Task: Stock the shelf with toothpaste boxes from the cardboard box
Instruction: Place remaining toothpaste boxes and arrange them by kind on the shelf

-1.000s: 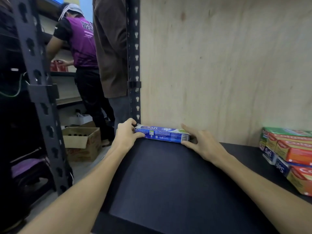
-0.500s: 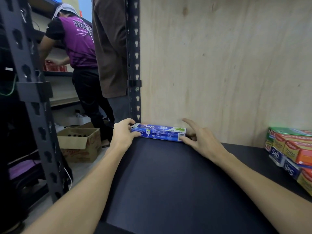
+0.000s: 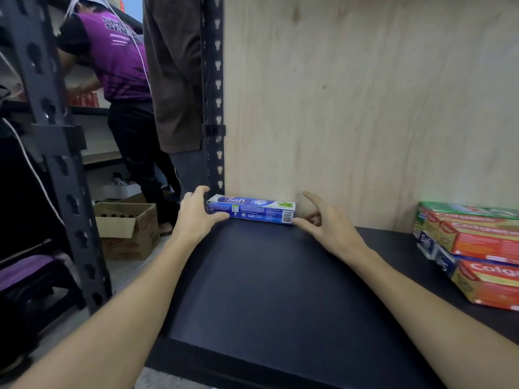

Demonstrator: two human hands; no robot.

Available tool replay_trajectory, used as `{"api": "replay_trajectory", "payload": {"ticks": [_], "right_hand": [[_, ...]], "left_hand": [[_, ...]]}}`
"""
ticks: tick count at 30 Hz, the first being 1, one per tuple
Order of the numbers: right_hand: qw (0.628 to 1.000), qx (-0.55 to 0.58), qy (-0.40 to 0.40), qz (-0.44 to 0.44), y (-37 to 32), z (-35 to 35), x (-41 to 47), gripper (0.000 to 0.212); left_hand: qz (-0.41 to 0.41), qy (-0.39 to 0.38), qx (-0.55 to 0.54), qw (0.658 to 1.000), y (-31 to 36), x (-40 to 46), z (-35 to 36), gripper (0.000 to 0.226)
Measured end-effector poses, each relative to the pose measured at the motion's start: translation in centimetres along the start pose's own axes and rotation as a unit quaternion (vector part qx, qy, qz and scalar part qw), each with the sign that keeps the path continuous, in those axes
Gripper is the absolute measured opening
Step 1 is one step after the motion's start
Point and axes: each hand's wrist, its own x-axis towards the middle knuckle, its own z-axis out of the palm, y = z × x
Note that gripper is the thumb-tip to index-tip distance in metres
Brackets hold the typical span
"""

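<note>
A blue Safi toothpaste box [image 3: 252, 211] lies flat at the back left of the black shelf board [image 3: 266, 290], against the plywood back panel [image 3: 365, 94]. My left hand [image 3: 193, 217] curls around the box's left end, thumb on its front face. At the right end, my right hand [image 3: 328, 228] has its fingers spread and lifted, and only the thumb tip touches the box. An open cardboard box [image 3: 129, 228] stands on the floor to the left, beyond the shelf.
Red, green and blue toothpaste boxes are stacked [image 3: 477, 240] at the shelf's right edge. Black slotted uprights stand at the back left corner [image 3: 213, 94] and the front left [image 3: 56, 136]. Two people, one in purple [image 3: 118, 57] and one in brown [image 3: 174, 66], stand in the aisle.
My right hand has lifted off the box and spread its fingers. The box stays against the back panel, with my left hand at its left end.
</note>
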Motion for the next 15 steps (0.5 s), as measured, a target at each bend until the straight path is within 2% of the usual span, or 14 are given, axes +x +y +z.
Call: {"api": "replay_trajectory", "payload": {"ticks": [2, 4, 6, 8, 11, 15], "right_hand": [[1.0, 0.0, 0.007, 0.016, -0.1, -0.7, -1.5, 0.079], [1.0, 0.0, 0.014, 0.024, -0.7, -1.7, -3.3, 0.08], [0.999, 0.006, 0.019, 0.029, -1.6, -3.2, -5.7, 0.077], [0.999, 0.014, 0.021, 0.027, -2.4, -4.9, -8.1, 0.074], [1.0, 0.017, 0.013, 0.004, -3.5, -8.1, -12.4, 0.07], [1.0, 0.005, 0.011, -0.012, -3.1, -13.6, -18.4, 0.069]], "left_hand": [[0.007, 0.003, 0.039, 0.999, 0.5, -1.2, -0.3, 0.082], [0.048, 0.021, 0.08, 0.995, 1.5, -2.7, -0.7, 0.074], [0.111, 0.015, 0.044, 0.993, 3.4, -5.0, -0.7, 0.065], [0.147, -0.048, -0.034, 0.987, 6.1, -8.2, -0.4, 0.062], [0.191, -0.173, -0.077, 0.963, 10.6, -13.5, 0.7, 0.073], [0.189, -0.211, -0.14, 0.949, 16.2, -18.9, 2.9, 0.074]]}}
